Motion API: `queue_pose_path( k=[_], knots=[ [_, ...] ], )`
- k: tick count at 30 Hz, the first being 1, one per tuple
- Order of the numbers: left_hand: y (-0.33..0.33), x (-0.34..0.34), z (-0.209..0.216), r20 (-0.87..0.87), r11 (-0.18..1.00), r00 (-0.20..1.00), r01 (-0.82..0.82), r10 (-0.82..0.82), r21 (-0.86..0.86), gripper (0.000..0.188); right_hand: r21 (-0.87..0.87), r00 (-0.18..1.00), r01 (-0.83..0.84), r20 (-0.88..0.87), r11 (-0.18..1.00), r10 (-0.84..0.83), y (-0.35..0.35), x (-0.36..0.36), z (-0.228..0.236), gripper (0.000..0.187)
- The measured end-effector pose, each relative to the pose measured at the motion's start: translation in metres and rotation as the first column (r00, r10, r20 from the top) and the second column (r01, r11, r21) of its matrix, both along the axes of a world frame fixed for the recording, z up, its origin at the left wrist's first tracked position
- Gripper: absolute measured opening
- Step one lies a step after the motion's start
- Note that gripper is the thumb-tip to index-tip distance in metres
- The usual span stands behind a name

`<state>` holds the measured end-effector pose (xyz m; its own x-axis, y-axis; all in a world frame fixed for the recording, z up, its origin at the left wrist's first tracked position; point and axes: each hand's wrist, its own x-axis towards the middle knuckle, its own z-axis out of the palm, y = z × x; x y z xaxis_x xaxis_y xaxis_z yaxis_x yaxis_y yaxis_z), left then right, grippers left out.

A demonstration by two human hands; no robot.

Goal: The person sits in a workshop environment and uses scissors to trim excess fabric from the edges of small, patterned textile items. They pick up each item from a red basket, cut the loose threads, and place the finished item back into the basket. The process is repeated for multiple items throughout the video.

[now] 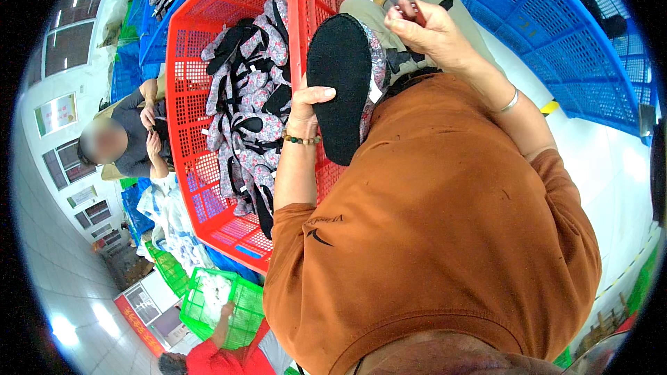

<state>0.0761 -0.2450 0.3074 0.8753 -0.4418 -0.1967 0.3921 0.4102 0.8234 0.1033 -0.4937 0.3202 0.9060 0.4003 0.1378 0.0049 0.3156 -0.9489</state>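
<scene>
My left hand (311, 107) is closed on the edge of a slipper (340, 90), its thumb pressed on the black sole. The sole faces me, and a strip of grey-pink floral upper and a small white tag show along its right side. To the right of the slipper's toe, my right hand (434, 33) is raised and apart from it. Its fingers are curled together, and a thin pale shape shows just beyond them. What they hold is too blurred to make out.
A red mesh crate (191, 107) on the left holds many floral slippers (253, 97). Blue crates (514, 20) stand at the upper right. A person in a dark top (132, 132) sits beyond the red crate; another in red (222, 357) is by a green crate (243, 312).
</scene>
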Motion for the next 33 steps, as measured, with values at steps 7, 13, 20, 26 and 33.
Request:
queue_pose_path(
  k=[7, 13, 20, 26, 33],
  knots=[
    [0.007, 0.001, -0.005, -0.09, 0.996, 0.996, -0.013, 0.005, -0.087, 0.075, -0.121, 0.938, 0.073, 0.344, 0.99, -0.028, -0.002, -0.008, -0.013, 0.017],
    [0.016, 0.001, -0.013, -0.147, 0.993, 0.989, -0.011, -0.006, -0.12, 0.071, -0.011, 0.963, 0.174, 0.213, 0.985, -0.168, -0.006, -0.013, -0.009, 0.016],
    [0.014, 0.003, -0.008, -0.163, 0.983, 0.986, 0.003, -0.033, -0.184, 0.069, -0.296, 0.798, 0.417, 0.572, 0.859, -0.19, -0.006, -0.011, -0.016, 0.027],
    [0.005, 0.0, 0.002, -0.127, 0.994, 0.99, -0.068, 0.056, -0.089, 0.068, -0.382, 0.733, 0.491, 0.667, 0.783, -0.134, 0.004, -0.016, -0.01, 0.026],
    [0.009, 0.003, -0.009, -0.123, 0.971, 0.992, -0.034, 0.005, -0.238, 0.069, -0.302, 0.533, 0.656, 0.834, 0.692, -0.141, 0.006, -0.004, -0.019, 0.03]
  ],
)
